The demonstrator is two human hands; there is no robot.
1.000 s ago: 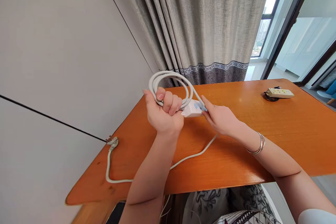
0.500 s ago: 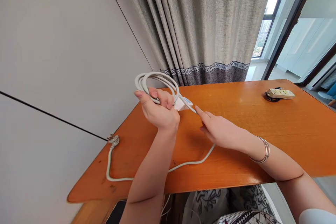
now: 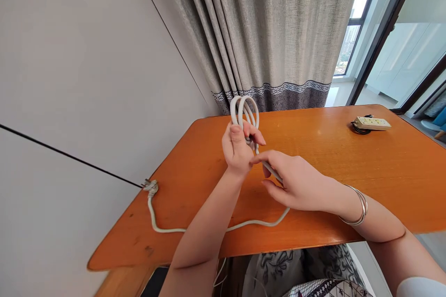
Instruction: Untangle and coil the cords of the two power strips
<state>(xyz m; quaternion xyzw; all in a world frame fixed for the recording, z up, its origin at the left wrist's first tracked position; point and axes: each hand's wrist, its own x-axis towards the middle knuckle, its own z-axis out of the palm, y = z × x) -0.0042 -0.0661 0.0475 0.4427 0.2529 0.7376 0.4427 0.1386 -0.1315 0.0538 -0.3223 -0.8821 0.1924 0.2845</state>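
Note:
A white power cord (image 3: 240,115) is gathered into several upright loops above the table. My left hand (image 3: 239,148) is closed round the bottom of these loops, thumb towards me. Close to the left wrist, my right hand (image 3: 296,181) curls loosely round the strand that runs down from the coil; its forefinger reaches the base of my left hand. From under the right hand the loose cord trails over the tabletop and passes behind my left forearm. It ends in a pronged plug (image 3: 151,187) lying at the table's left edge.
The orange-brown wooden table (image 3: 331,148) stands against a pale wall (image 3: 87,79) on the left. On its far right lies a power strip (image 3: 372,123) with a black cord. A grey curtain (image 3: 278,32) hangs behind, beside a glass door.
My left hand has turned and moved right, swinging the loops upright and narrower. My right hand has come lower, under the left wrist, and the trailing cord has shifted slightly.

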